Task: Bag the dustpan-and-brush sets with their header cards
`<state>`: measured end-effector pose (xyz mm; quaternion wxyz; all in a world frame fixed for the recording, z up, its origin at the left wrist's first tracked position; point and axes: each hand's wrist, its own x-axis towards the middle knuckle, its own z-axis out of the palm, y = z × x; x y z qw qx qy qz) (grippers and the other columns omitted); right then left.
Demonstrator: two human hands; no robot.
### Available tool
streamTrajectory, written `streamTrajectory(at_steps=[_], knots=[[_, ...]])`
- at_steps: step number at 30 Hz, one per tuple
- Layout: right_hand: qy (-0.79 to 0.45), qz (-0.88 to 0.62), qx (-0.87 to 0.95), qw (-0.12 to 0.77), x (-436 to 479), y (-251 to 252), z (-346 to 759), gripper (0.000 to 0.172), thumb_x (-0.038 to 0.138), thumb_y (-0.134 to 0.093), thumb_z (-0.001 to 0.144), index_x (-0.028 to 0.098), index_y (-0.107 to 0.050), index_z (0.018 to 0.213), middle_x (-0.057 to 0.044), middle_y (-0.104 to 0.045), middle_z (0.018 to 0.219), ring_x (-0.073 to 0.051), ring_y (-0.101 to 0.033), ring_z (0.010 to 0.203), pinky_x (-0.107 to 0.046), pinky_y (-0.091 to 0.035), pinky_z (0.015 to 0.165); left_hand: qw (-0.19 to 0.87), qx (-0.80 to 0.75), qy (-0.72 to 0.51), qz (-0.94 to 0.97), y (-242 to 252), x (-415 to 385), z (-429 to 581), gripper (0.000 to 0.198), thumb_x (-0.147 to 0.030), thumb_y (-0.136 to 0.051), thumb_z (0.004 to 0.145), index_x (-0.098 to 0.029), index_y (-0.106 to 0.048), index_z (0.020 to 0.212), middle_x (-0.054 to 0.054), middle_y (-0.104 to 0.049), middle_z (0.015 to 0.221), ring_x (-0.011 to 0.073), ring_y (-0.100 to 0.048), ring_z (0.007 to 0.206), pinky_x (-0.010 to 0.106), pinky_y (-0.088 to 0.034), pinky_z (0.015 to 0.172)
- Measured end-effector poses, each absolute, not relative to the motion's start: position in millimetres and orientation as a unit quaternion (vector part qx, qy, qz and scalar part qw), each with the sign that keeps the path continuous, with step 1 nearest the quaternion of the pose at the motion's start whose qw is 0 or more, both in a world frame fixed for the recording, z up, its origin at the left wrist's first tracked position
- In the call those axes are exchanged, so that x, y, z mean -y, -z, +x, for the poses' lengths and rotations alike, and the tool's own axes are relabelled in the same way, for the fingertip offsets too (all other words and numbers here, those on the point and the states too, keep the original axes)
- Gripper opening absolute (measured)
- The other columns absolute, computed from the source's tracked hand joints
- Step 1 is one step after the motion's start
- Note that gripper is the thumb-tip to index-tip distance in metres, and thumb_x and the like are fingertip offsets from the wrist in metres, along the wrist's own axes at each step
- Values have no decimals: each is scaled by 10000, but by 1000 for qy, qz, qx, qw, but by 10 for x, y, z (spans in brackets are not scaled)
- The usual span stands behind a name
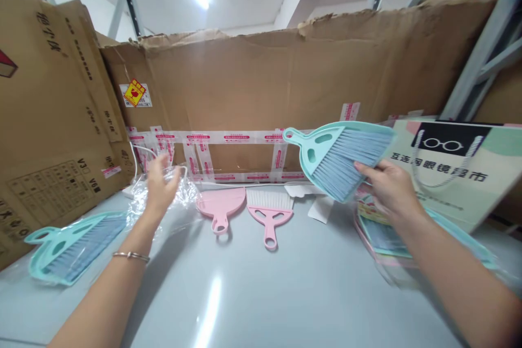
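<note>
My right hand (387, 187) is closed on a mint-green dustpan with a blue-bristled brush nested in it (336, 155), lifted above the table with its handle pointing left. My left hand (160, 185) reaches forward with fingers curled into a crumpled clear plastic bag (179, 190) lying on the grey table (261, 288). Between the hands, a pink dustpan (221, 205) and a pink brush with white bristles (269, 212) lie side by side, handles toward me. A second mint dustpan-and-brush set in clear wrap (71, 247) rests at the far left.
Tall cardboard sheets (261, 81) wall the back and left. A stack of wrapped sets (383, 234) lies at the right under my forearm, beside a paper bag printed with glasses (452, 174). A white cable and small white boxes (310, 196) lie near the back wall.
</note>
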<state>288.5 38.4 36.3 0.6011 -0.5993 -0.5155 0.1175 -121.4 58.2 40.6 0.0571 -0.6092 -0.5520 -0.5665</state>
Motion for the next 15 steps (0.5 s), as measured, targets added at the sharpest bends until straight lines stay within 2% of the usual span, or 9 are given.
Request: streamTrajectory(at_steps=[1,3,5,7,9,11,12,13,15], knots=[[-165,-588,521,596,-383,-369,2850,169,251,-474,742,158,-577,839,-116,-656,825,-199,-610,682,-319,-465,604,-97,518,534,-661,-397,-561,-1050,469,-359,-532,785,-167,-447,1205,147,-488,1243,287,-470,1134,475,-387,930],[-309,-552,530,565,-357,-354,2726,157,249,-516,721,155,-592,821,-107,-664,813,-192,-624,686,-311,-488,623,-352,405,474,-698,-352,-483,-740,540,-368,-555,775,-223,-387,1268,134,-432,1319,280,-487,1135,446,-457,876],[-481,-484,530,503,-306,-311,2549,174,263,-585,689,155,-610,823,-93,-665,822,-186,-628,722,-303,-498,673,-478,300,455,-689,-300,-379,-506,613,-338,-597,761,-293,-321,1306,118,-312,1414,283,-454,1181,425,-476,873],[-584,-433,530,436,-251,-267,2364,245,287,-629,676,157,-612,883,-93,-657,876,-188,-623,779,-316,-496,729,-521,231,484,-664,-277,-284,-380,541,-324,-614,760,-320,-364,1240,91,-319,1418,272,-483,1156,434,-490,858],[-525,-459,538,473,-194,-261,2214,314,309,-635,683,176,-582,962,-90,-631,936,-199,-600,853,-355,-483,781,-507,218,517,-655,-297,-215,-347,389,-287,-641,746,-269,-449,1084,80,-452,1331,252,-544,1085,424,-510,825],[-319,-497,543,597,-125,-313,2108,362,324,-610,705,218,-529,1042,-80,-576,1024,-215,-543,971,-406,-441,852,-456,237,539,-667,-348,-169,-354,299,-229,-670,719,-215,-474,944,75,-585,1181,229,-587,1017,378,-524,795],[-196,-497,562,631,-85,-356,2065,376,330,-604,709,238,-512,1061,-74,-544,1051,-222,-506,1019,-427,-412,883,-425,245,546,-679,-377,-149,-356,286,-201,-680,706,-203,-477,909,71,-624,1113,217,-597,996,348,-525,787],[-95,-483,606,625,-43,-405,2024,383,340,-604,707,255,-508,1068,-69,-516,1064,-230,-475,1047,-445,-383,905,-396,247,551,-692,-402,-130,-353,280,-182,-680,703,-198,-480,898,67,-646,1063,204,-604,980,323,-523,781],[-7,-448,739,503,35,-506,1935,370,351,-604,711,279,-523,1064,-64,-485,1040,-238,-459,1030,-469,-356,903,-347,233,558,-717,-435,-91,-330,276,-170,-661,717,-202,-479,922,63,-659,1022,184,-619,944,294,-521,765]])
